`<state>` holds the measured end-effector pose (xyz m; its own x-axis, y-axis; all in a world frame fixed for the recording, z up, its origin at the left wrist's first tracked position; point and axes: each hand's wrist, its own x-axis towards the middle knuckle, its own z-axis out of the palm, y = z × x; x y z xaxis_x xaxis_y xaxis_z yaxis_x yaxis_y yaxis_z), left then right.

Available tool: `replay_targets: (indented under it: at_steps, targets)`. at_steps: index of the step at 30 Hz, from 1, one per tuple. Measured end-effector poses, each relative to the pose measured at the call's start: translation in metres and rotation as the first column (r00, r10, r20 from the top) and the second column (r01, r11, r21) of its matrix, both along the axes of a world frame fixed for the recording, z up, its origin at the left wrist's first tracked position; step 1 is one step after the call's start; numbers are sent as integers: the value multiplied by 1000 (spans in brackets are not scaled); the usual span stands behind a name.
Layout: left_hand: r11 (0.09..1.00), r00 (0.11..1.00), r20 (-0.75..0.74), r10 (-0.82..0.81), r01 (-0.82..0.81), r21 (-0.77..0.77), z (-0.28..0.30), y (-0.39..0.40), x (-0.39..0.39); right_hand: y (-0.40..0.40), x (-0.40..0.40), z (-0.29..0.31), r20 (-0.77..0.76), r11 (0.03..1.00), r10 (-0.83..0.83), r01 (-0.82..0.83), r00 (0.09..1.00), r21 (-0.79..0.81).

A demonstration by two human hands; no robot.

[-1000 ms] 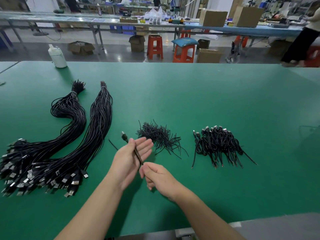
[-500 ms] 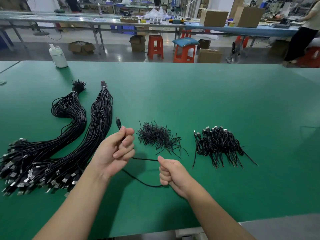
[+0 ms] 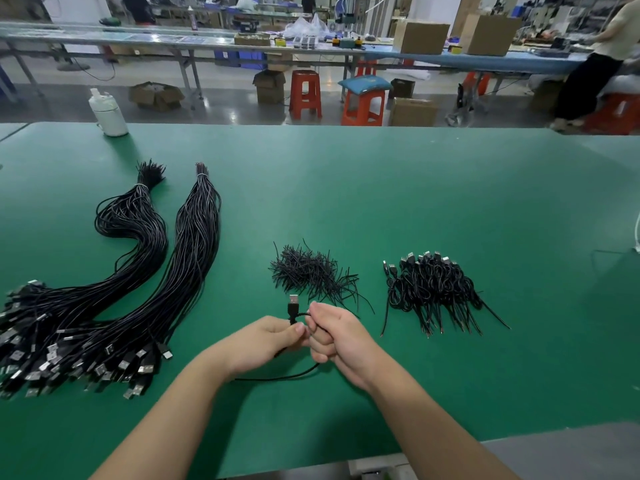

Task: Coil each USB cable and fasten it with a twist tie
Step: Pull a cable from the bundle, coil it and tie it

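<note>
Item: cable, part-coiled, held just in front of the tie pile.
Left hand pinches it below the plug; right hand grips the loops. Likely light, limp, springy; best pinched where loops cross.

This is a factory assembly floor, set up for hand work. A long green workbench carries two big bundles of black cables, a heap of twist ties and a pile of coiled cables. Behind it runs a second long bench loaded with cardboard boxes and small equipment (too small to make out), with orange plastic stools and more open boxes on the concrete floor
</note>
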<state>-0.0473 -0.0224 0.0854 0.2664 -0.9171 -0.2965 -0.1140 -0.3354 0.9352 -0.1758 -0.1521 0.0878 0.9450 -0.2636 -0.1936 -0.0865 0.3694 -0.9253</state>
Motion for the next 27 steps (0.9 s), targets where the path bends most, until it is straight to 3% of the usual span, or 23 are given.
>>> replay_targets:
  at_steps: [4,6,10,12,14,16,19,21,24,25,27]
  targets:
    - [935,917,-339,212,-291,-203,-6,-9,-9,2,-1,3,0,998,17,-17,1000,-56]
    - [885,846,-484,224,-384,-263,-6,-16,-12,5,0,4,5,999,8,-8,1000,-44]
    - [803,775,-568,277,-511,-307,-2,-31,-21,4,0,7,9,1000,8,-8,1000,-23]
    - [712,657,-682,322,-643,-283,5,-34,-19,4,-1,3,-17,999,31,-31,999,-37]
    - [616,474,-833,285,-757,-219,17,-36,-10,4,-4,-3,-65,995,52,-57,997,-80]
    - [598,394,-889,231,-779,-190,33,-33,-2,5,-7,-11,-104,994,37,-48,994,-100]
    - [732,486,-865,126,-634,-250,48,-26,0,3,-9,-17,-137,991,-27,8,990,-136]
    - [832,648,-759,61,-453,-320,50,-19,0,0,-9,-15,-166,989,-58,34,985,-144]
    - [957,904,-426,-33,-94,-274,47,-7,2,-8,-7,-9,-195,996,-76,65,978,-63]
    - [982,958,-276,-73,22,-185,46,-3,1,-10,-6,-5,-190,998,-51,44,980,-40]
    - [986,986,5,-165,165,9,46,0,-1,-12,-5,2,-176,999,28,-32,984,-18]
